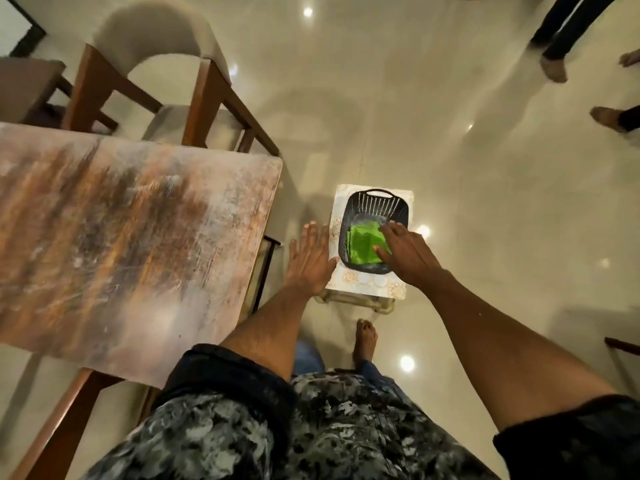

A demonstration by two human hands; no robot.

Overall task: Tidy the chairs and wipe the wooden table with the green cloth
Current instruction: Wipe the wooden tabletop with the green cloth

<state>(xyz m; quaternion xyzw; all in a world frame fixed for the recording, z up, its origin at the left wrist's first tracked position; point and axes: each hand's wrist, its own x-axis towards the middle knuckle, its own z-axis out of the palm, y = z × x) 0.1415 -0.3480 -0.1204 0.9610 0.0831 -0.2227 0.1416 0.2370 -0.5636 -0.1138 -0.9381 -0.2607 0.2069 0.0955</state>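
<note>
The green cloth [362, 245] lies folded inside a dark slotted basket [375, 204] on a small white stool [367, 284]. My right hand [405, 252] reaches into the basket, its fingers spread over the cloth's right part and its thumb against the cloth's near edge. My left hand [308, 259] hovers flat with straight fingers at the stool's left edge, holding nothing. The wooden table [131, 244] fills the left. A chair [166, 84] with a cream back stands at the table's far end.
A second chair [24, 88] shows at the far left. Another chair's wooden leg [59, 431] is under the table's near corner. Other people's legs and feet [554, 60] stand at the top right. My foot [363, 341] is just before the stool.
</note>
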